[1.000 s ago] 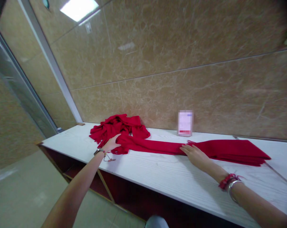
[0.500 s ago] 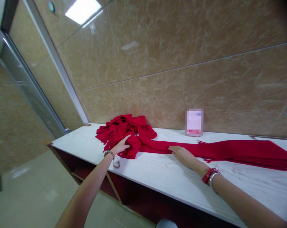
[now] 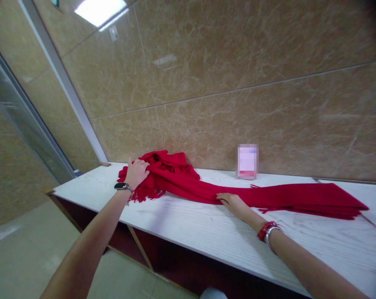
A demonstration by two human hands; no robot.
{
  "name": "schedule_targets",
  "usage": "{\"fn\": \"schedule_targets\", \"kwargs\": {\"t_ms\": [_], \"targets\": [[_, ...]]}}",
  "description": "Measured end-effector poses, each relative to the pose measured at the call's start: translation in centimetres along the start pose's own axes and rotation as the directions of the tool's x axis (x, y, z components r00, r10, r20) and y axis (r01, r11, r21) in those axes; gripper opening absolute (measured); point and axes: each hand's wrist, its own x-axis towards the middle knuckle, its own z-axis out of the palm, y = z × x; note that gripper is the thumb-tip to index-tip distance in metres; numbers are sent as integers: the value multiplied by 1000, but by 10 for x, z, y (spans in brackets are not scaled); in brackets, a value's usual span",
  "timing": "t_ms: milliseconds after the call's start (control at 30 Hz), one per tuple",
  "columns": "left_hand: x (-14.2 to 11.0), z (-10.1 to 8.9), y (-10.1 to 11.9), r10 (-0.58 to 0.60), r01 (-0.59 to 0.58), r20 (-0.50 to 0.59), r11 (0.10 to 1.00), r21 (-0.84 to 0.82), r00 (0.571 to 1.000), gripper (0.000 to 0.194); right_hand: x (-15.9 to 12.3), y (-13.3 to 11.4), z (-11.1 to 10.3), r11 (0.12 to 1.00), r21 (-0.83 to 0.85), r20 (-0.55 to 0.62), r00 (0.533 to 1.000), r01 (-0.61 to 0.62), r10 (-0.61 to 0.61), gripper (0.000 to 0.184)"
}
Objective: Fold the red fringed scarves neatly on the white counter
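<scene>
A long red scarf (image 3: 188, 191) stretches across the white counter top, its left end running into a crumpled heap of red fringed scarves (image 3: 175, 164). At the heap's left side, my left hand (image 3: 137, 172) is closed on the upper part of the scarf, with fringe hanging just below it. My right hand (image 3: 234, 204) lies flat over the near edge of the scarf's middle, fingers stretched out. Further right, flat folded red scarves (image 3: 312, 199) lie in a stack in line with the long one, with fringe at the ends.
A small pinkish-white card or box (image 3: 247, 162), blurred out, stands against the marble-patterned tiled wall (image 3: 206, 124). Beneath the white counter (image 3: 188, 228) are dark red open compartments (image 3: 172, 249). A metal-framed glass door (image 3: 20, 108) is at the left.
My left hand has moved left and away from me, drawing the scarf's left part out straighter over the heap. My right hand stays on the scarf. The view has shifted slightly.
</scene>
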Motion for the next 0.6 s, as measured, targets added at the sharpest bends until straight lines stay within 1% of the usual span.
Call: {"fn": "schedule_targets", "kwargs": {"t_ms": [67, 133, 200, 233, 267, 300, 333, 433, 500, 533, 600], "targets": [[13, -8, 5, -31, 30, -20, 998, -48, 999, 24, 0, 2, 1, 1000, 7, -3, 1000, -13, 13, 30], [23, -11, 9, -53, 51, 0, 974, -220, 999, 27, 1, 4, 2, 1000, 19, -7, 1000, -25, 25, 29], [28, -10, 6, -47, 53, 25, 901, -430, 999, 31, 1, 5, 1, 999, 31, -13, 999, -35, 36, 29], [29, -10, 2, -44, 53, 29, 861, -506, 999, 32, 0, 5, 1, 999, 37, -17, 999, -38, 39, 29], [29, -10, -3, -42, 53, 33, 837, -544, 999, 33, 0, 5, 0, 998, 43, -21, 999, -41, 41, 29], [29, -12, -10, -33, 52, 45, 838, -542, 998, 35, -1, 5, -1, 998, 49, -25, 999, -42, 44, 29], [28, -14, -18, -16, 47, 65, 863, -503, 998, 37, -1, 4, -2, 998, 55, -27, 999, -44, 45, 29], [30, -24, -45, 54, 5, 198, 959, -285, 979, 44, -2, 3, -3, 997, 64, -27, 998, -49, 51, 30], [34, -28, -59, 32, 15, 265, 985, -170, 964, 46, -3, 4, -2, 997, 68, -24, 999, -45, 47, 30], [36, -27, -63, 10, 31, 274, 989, -146, 962, 46, -3, 5, -2, 997, 71, -26, 999, -43, 45, 30], [37, -18, -62, -5, 46, 250, 987, -157, 968, 45, -3, 7, 0, 996, 76, -32, 998, -43, 45, 30]]}}
